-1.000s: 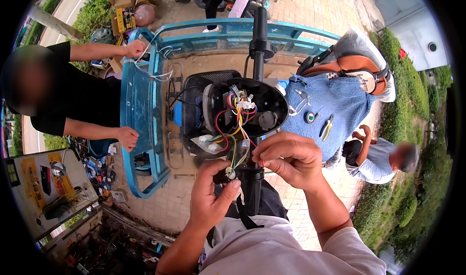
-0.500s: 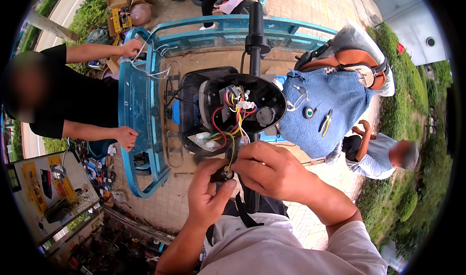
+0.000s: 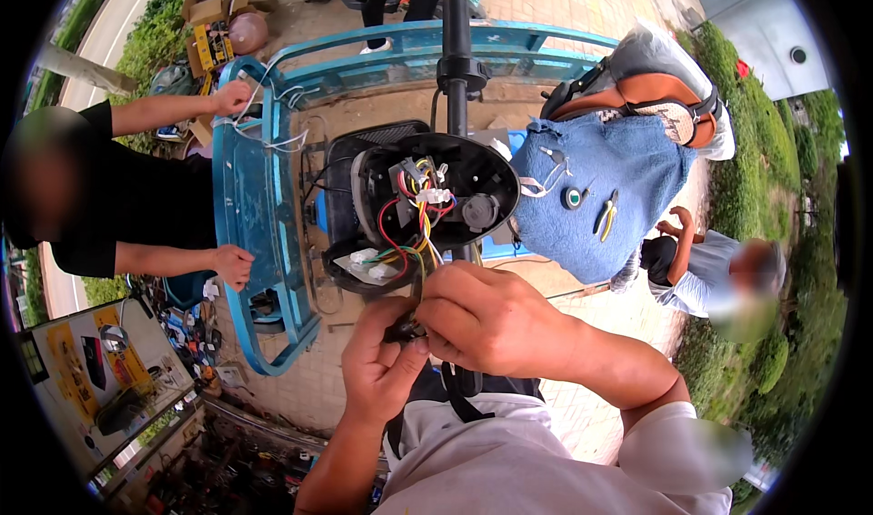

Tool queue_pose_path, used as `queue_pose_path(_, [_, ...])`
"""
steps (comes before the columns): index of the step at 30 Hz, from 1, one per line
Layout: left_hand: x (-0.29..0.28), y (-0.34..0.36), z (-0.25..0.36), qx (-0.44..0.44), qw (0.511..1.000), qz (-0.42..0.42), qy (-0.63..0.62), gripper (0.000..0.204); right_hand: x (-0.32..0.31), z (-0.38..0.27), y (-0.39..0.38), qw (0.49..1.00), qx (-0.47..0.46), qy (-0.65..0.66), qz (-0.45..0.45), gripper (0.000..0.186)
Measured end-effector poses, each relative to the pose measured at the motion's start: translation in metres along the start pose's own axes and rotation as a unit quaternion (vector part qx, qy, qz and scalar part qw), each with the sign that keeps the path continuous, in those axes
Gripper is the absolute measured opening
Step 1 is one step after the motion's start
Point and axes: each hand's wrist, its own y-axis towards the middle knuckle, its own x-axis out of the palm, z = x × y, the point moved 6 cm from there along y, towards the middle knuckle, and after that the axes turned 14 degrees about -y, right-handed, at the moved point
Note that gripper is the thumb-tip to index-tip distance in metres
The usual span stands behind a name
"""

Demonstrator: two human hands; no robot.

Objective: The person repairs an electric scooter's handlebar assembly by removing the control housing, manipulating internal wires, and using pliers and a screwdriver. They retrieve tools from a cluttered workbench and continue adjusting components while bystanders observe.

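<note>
My left hand (image 3: pixel 371 360) is closed round a small black part (image 3: pixel 400 331), thumb and fingers gripping it below the wiring. Against that part press the curled fingers of my right hand (image 3: pixel 496 319); whatever they pinch is hidden. Thin wires run down to my fingers from a bundle of coloured wires (image 3: pixel 424 228) with white connectors (image 3: pixel 435 196). The bundle comes out of an open black oval housing (image 3: pixel 498 174), which has a round socket (image 3: pixel 480 212) inside. A black handlebar (image 3: pixel 456 106) with a grip passes beyond the housing.
A blue cloth (image 3: pixel 564 228) at the right carries yellow-handled pliers (image 3: pixel 607 215) and a tape roll (image 3: pixel 571 198). Behind it is a brown saddle (image 3: pixel 637 92). At the left a person in black (image 3: pixel 136 169) touches a blue metal frame (image 3: pixel 238 169). Another person (image 3: pixel 700 265) is far right.
My right fingers have curled in tighter over the black part, covering more of it. The view has shifted slightly, so the housing and handlebar appear farther left.
</note>
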Motion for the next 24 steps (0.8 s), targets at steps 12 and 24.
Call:
queue_pose_path(12, [-0.0008,0.004,0.0041,0.02,0.998,-0.027,0.059,0.034,0.0005,0.002,0.0007,1.0,0.001,0.004,-0.009,0.029])
queue_pose_path(24, [-0.0013,0.0065,0.0081,0.004,0.997,-0.054,0.05,0.037,-0.0014,-0.0002,0.0051,1.0,-0.007,-0.016,0.018,0.023])
